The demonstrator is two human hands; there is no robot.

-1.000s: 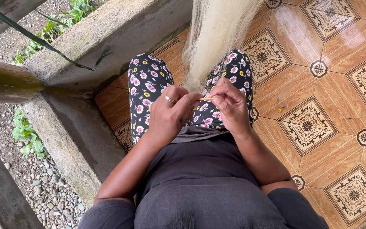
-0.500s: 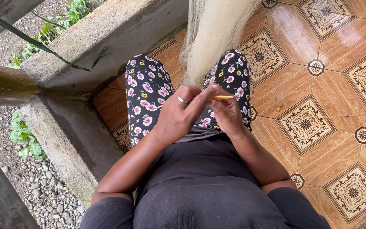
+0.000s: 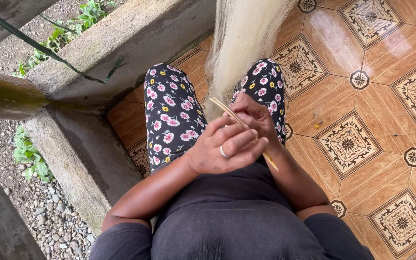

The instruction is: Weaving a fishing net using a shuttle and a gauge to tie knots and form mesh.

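The person sits on the patterned tile floor (image 3: 376, 86) with both hands together over the lap, between the knees of the flower-print trousers (image 3: 169, 110). A thin, pale wooden netting needle (image 3: 239, 123) runs on a slant through the hands: its upper tip sticks out toward the concrete kerb (image 3: 121, 43) at the floor's left edge, and its lower tip shows below the hands, pointing toward the person's right hip. So its long axis lies diagonally, from upper left to lower right in the head view.

The left hand (image 3: 227, 149) lies on top, nearest the camera, fingers curled over, a ring on one finger; it seems to press on the needle's middle, though the grip itself is hidden under the fingers. The right hand (image 3: 253, 115) sits just beyond and partly beneath it, fingers closed; it looks to pinch the needle or the strands near it, and which of these cannot be told.

A bundle of fine pale fishing net (image 3: 246, 38) hangs down from the top edge of the view and comes to the hands from the far side, falling between the knees and meeting the right hand's fingertips. The net thus lies straight ahead of both hands, touching or nearly touching the right one, which is the nearer to it.
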